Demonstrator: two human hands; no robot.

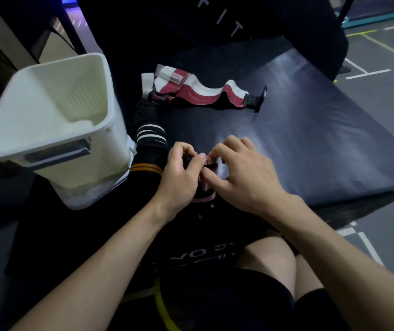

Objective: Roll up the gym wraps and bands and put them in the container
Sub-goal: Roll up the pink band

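- A white plastic container (55,130) stands at the left, on the edge of a black mat (310,139). Its inside looks bare, as far as the view shows.
- Just beside the container lies a pile of black wraps (149,144) with white and orange stripes.
- Farther back on the mat lies a red and white wrap (198,91), spread out flat and wavy.
- The left hand (179,177) curls its fingers around a small pink and black band (203,187).
- The right hand (243,173) pinches the same band with bent fingers, touching the left hand.
- It may be partly rolled, but the hands hide most of it.
- A yellow band (162,304) peeks out at the bottom, near the person's knee.
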